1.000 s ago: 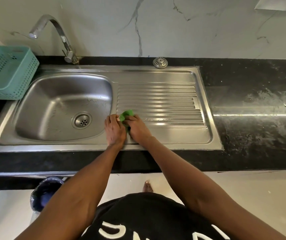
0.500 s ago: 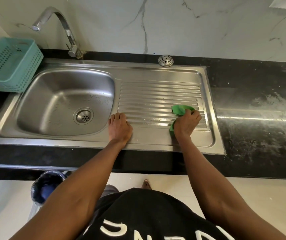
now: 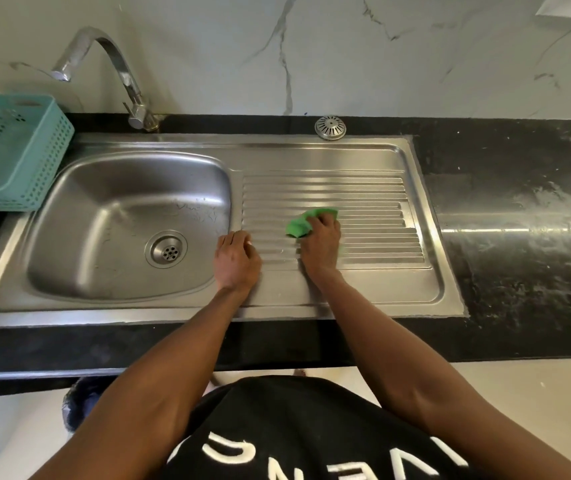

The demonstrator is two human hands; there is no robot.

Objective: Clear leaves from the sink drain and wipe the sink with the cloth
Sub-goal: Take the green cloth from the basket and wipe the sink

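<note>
The steel sink [image 3: 79,209] has its bowl on the left and a ribbed drainboard [image 3: 363,188] on the right. The round drain [image 3: 166,250] in the bowl shows no leaves. My right hand [image 3: 322,242] grips a bunched green cloth [image 3: 306,221] and presses it on the ribs near the drainboard's middle. My left hand [image 3: 237,259] rests on the drainboard's left edge beside the bowl, fingers loosely curled and holding nothing.
A curved tap [image 3: 117,71] stands behind the bowl. A teal perforated basket [image 3: 10,150] sits on the black counter [image 3: 519,220] at the far left. A round metal strainer cap [image 3: 330,127] lies behind the drainboard. A dark bin [image 3: 83,396] stands on the floor below.
My right hand slid the cloth rightwards across the ribs from beside my left hand, then back towards the drainboard's middle. My left hand has stayed by the bowl's edge.
</note>
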